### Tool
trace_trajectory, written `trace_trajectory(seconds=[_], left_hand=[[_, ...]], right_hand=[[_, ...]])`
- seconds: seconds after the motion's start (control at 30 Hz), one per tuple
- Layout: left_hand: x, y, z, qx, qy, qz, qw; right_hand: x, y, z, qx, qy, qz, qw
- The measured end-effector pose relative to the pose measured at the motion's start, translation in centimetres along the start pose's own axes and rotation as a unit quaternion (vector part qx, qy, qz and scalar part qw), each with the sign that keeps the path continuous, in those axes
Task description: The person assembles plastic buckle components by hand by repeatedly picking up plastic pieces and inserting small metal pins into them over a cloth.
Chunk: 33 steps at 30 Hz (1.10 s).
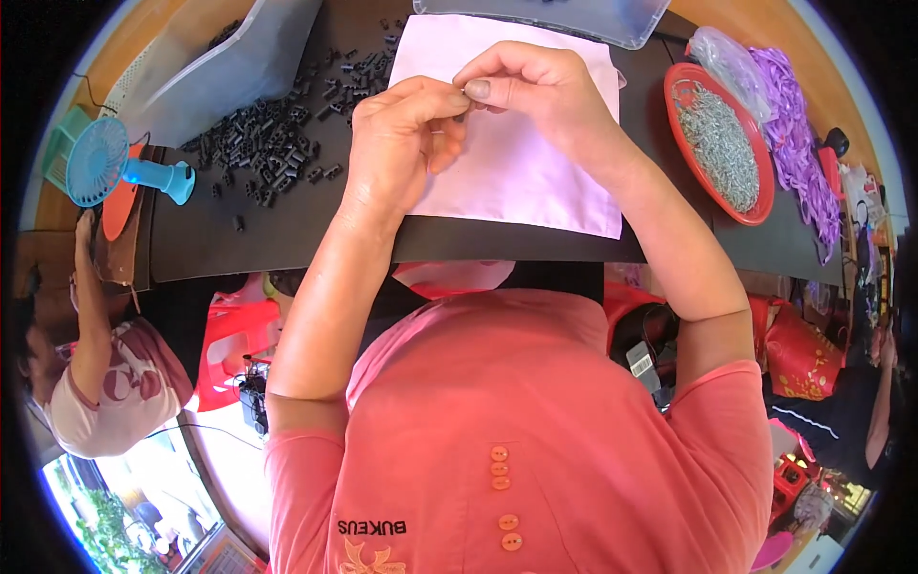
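Observation:
Over a pale pink cloth [521, 196] on the dark table, my two hands meet fingertip to fingertip. My left hand [406, 124] is closed, thumb against fingers. My right hand [540, 91] pinches with thumb and forefinger at the same spot. Whatever lies between the fingertips is tiny and mostly hidden; only a small pale glint shows. To the left of the cloth spreads a loose pile of small black cylindrical parts [263, 148]. On the right stands a red oval basket [674, 143] holding many small silvery metal pieces [722, 148].
A translucent plastic bin [225, 81] leans at the back left; another clear bin [574, 21] sits behind the cloth. A blue fan [100, 161] stands far left. Purple ribbon [794, 143] and a clear plastic bag [732, 67] lie beyond the basket. Other people sit at both sides.

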<state>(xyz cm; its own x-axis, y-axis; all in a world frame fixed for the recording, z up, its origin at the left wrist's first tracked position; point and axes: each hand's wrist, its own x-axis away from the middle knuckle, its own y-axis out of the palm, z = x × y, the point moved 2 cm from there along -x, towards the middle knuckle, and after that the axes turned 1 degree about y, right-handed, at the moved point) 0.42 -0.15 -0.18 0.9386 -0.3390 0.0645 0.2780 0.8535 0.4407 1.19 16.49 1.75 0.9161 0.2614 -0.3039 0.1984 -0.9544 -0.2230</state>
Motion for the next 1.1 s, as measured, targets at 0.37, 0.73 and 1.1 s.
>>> trace_trajectory(seconds=[0.37, 0.73, 1.1], left_hand=[[0.0, 0.1, -0.3, 0.004, -0.014, -0.041, 0.999], [0.1, 0.0, -0.4, -0.029, -0.016, -0.014, 0.999], [0.1, -0.3, -0.4, 0.019, -0.014, 0.004, 1.0]], right_hand=[[0.4, -0.6, -0.4, 0.128, -0.042, 0.037, 0.99], [0.6, 0.8, -1.2, 0.351, -0.249, 0.076, 0.9], [0.7, 1.3, 0.1, 0.211, -0.161, 0.061, 0.962]])
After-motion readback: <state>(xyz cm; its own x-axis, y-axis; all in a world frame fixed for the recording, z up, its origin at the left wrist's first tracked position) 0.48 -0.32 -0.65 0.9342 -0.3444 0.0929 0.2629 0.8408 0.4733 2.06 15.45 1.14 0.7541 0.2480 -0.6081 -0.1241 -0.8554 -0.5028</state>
